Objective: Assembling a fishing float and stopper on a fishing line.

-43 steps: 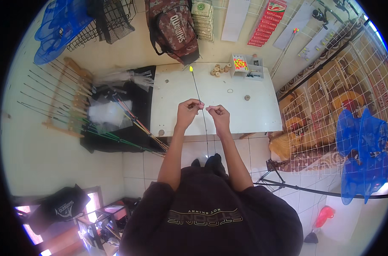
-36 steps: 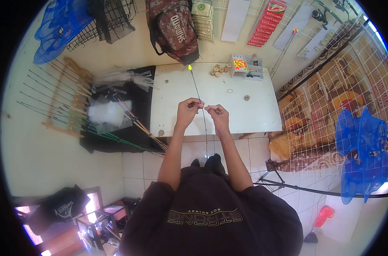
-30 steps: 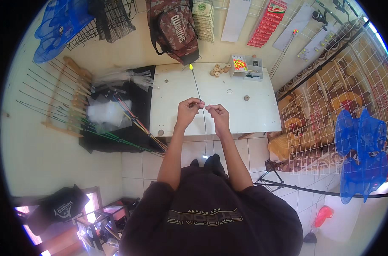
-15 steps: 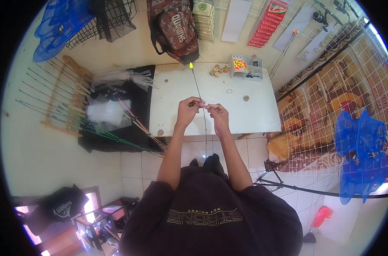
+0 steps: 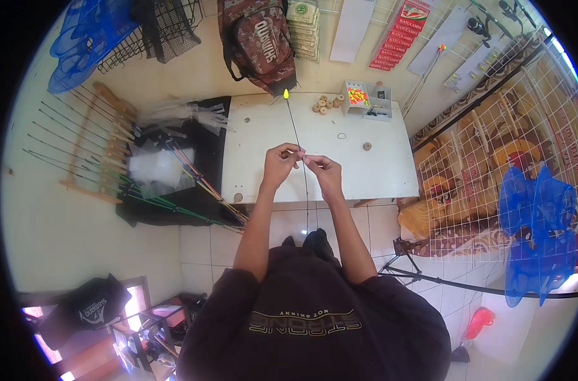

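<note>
A thin dark rod (image 5: pixel 293 124) with a yellow bulb-shaped tip (image 5: pixel 286 94) runs from the back of the white table (image 5: pixel 257 140) toward my body, its lower end reaching past the table's front edge. Around its middle my left hand (image 5: pixel 279 166) is pinched, thumb and fingertips together. My right hand (image 5: pixel 327 178) is closed just beside it, with fingertips meeting the rod next to the left fingers. Whether something tiny sits between the right fingertips is too small to make out.
Wooden beads or rings (image 5: pixel 324 105) lie beside a white compartment box (image 5: pixel 384 108) of coloured pieces. A loose ring (image 5: pixel 341 136) and a brown cork-like disc (image 5: pixel 367 146) rest further right. At left, several thin rods lean on a wooden rack (image 5: pixel 114 143) beside a black cloth (image 5: pixel 168 206).
The rod's yellow tip has moved slightly right and up in the picture. My right fingers have come a little closer to the left ones, still at the rod's middle.
</note>
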A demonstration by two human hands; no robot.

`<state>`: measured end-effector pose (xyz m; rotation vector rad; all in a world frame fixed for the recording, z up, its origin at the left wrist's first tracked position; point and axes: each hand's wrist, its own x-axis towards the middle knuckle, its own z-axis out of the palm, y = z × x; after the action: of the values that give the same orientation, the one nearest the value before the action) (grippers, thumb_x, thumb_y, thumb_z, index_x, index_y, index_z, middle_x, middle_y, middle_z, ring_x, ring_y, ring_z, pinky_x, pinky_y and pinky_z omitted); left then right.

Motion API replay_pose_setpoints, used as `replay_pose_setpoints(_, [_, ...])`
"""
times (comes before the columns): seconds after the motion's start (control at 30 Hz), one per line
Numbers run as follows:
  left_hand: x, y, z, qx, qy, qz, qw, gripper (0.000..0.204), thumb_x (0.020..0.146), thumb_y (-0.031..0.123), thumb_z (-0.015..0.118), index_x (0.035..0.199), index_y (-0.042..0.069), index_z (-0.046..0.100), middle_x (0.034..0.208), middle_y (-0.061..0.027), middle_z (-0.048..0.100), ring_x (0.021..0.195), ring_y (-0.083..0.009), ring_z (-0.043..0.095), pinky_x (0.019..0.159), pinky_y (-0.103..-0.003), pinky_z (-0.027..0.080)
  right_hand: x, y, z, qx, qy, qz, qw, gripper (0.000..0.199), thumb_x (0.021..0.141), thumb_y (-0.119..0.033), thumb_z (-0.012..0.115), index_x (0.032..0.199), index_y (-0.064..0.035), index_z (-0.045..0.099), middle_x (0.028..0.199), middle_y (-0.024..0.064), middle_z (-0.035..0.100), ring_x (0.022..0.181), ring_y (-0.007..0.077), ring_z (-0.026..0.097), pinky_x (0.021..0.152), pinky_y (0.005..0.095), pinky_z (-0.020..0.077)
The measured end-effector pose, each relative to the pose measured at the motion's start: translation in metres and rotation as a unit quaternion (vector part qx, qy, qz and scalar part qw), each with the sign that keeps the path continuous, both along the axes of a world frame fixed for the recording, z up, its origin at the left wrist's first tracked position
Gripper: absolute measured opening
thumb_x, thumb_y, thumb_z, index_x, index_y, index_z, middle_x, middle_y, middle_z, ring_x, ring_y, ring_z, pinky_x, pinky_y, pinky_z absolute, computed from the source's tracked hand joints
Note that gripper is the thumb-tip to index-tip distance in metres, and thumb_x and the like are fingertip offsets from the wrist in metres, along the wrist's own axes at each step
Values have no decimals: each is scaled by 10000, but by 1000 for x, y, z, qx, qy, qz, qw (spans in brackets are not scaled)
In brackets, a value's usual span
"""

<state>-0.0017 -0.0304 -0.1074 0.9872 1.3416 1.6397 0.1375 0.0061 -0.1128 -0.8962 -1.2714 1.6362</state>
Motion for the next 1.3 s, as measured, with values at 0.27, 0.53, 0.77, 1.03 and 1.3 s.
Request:
replay_pose_setpoints(0.27, [0, 3, 1, 3, -7, -9, 1000, 51, 796, -1, 653, 833, -33, 641, 827, -92, 671, 662, -102, 620, 542, -222, 520, 4, 5, 5, 64, -77, 9, 995, 162, 799, -143, 707, 898, -15, 714, 823, 48, 677, 716, 82, 535, 682, 236, 431])
replay_pose_setpoints(0.53, [-3, 7, 3, -15, -27, -76, 997, 62, 825, 2, 623, 881, -5, 595, 910, -149, 679, 807, -163, 648, 647, -261, 544, 5, 12, -6, 32, -66, 15, 997, 165, 798, -140, 704, 894, -6, 710, 821, 45, 662, 705, 93, 529, 689, 246, 428])
replay_pose_setpoints(0.77, [-1, 8, 0, -11, -18, -75, 997, 39, 844, -4, 598, 879, -18, 586, 890, -125, 682, 783, -130, 632, 651, -244, 540, 4, 11, -4, 80, -97, 4, 992, 164, 788, -130, 704, 894, -5, 709, 802, 50, 650, 697, 91, 521, 661, 242, 413])
replay_pose_setpoints(1.03, [-7, 11, -3, -30, -14, -94, 995, 82, 831, 5, 624, 894, 3, 572, 890, -115, 671, 812, -141, 633, 625, -249, 525, 1, 15, -3, 61, -107, 8, 992, 168, 779, -133, 711, 872, 7, 705, 784, 58, 647, 715, 98, 532, 684, 250, 413])
replay_pose_setpoints(1.3, [-11, 12, 5, -18, -19, -118, 993, 70, 839, 0, 607, 907, -6, 593, 863, -63, 658, 755, -95, 605, 615, -232, 523, 5, 21, -2, 71, -128, 38, 988, 173, 776, -140, 711, 895, -15, 712, 790, 66, 642, 732, 115, 547, 697, 261, 418])
